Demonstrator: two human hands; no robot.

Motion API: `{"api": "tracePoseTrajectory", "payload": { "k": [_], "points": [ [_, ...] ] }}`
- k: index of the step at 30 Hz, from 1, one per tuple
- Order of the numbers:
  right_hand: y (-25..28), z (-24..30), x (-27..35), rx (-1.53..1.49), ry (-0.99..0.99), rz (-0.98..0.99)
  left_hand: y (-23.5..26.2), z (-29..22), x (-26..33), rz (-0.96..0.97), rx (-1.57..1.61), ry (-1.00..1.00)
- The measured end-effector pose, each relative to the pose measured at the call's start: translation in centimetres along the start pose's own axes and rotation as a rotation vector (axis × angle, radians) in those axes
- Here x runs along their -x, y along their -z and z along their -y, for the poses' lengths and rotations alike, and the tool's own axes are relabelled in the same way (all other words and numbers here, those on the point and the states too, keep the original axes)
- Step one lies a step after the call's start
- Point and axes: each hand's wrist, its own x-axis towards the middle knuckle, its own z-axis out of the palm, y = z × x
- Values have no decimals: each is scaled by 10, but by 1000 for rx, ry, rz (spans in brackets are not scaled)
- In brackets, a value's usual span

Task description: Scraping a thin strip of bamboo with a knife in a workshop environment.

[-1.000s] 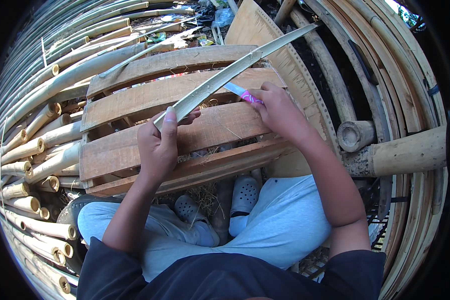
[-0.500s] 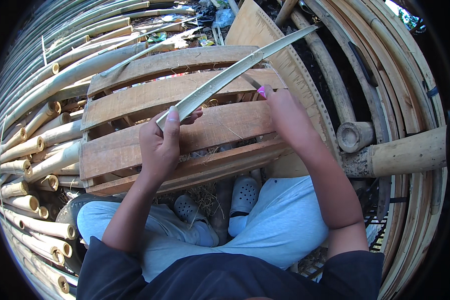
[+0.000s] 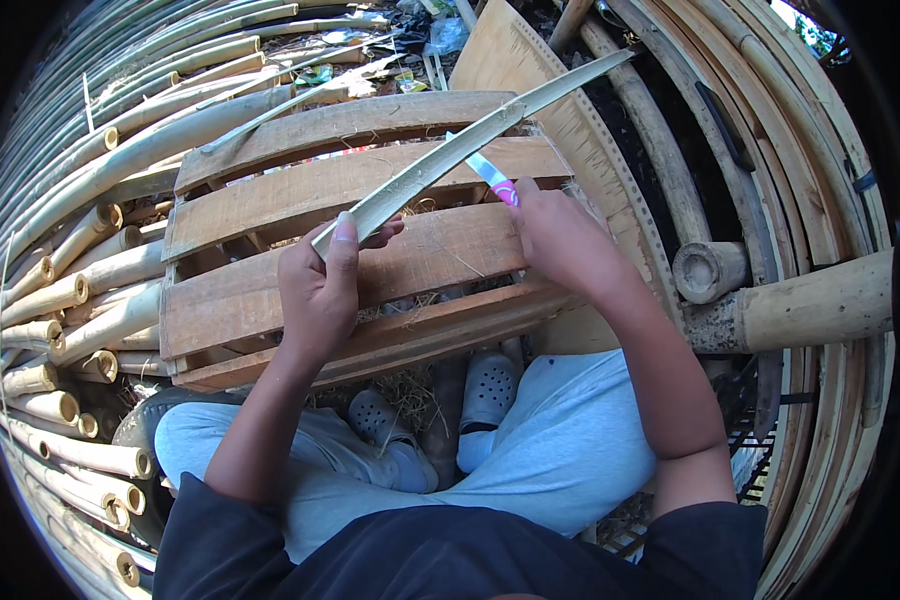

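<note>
Long pale split bamboo strip (image 3: pixel 470 145) lies diagonally over slatted wooden crate (image 3: pixel 270 300). Left hand (image 3: pixel 322 290) clamps near end; right hand (image 3: pixel 560 240) closed on pink-handled knife (image 3: pixel 492 176). Looks light, stiff w/ sharp edges; best gripped by ends.

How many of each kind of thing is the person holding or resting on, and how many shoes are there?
Bamboo strip, in the left hand: 1
Pink-handled knife, in the right hand: 1
Wooden pallet under the strip: 1
Grey clogs, one and another: 2
Total: 5
</note>
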Motion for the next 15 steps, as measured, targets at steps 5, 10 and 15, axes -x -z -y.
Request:
{"api": "tracePoseTrajectory", "payload": {
  "k": [5,10,15],
  "points": [
    [6,15,-2,28,1,106,2,-3,1,30,-40,12],
    [3,0,-2,-27,-9,15,1,-1,0,29,-43,15],
    [1,-13,-1,33,184,-234,-1,0,0,-3,20,-7]
  ]
}}
